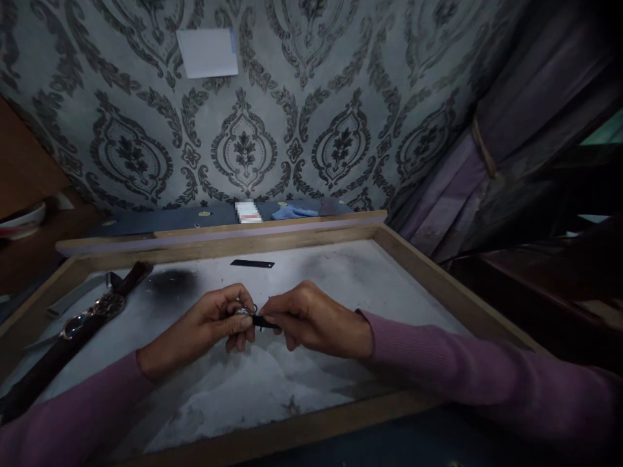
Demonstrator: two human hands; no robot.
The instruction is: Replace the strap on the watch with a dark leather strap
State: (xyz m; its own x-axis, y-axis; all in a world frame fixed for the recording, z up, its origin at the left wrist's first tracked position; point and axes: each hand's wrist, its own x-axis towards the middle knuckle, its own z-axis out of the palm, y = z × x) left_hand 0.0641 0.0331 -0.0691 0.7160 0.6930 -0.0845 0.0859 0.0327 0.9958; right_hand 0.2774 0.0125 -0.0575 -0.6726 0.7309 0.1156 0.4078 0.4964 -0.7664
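Observation:
My left hand (217, 321) pinches a small shiny metal piece (243, 312) that looks like a watch case, mostly covered by the fingers. From the right, my right hand (311, 318) grips a dark strap-like piece (264, 322) whose tip meets the metal piece. Whether the two are joined cannot be seen. Both hands are closed, close together above the white bottom of a wooden-rimmed tray (413, 259). A wristwatch (109, 305) with a dark brown strap lies at the tray's left, beyond my left forearm.
Behind my hands lies a flat black strip (252, 263) with a hole at one end. A grey metal strip (80, 295) rests by the wristwatch. Past the tray's back rim are a small white box (248, 211) and a blue cloth (294, 212). A purple curtain (448, 181) hangs at right.

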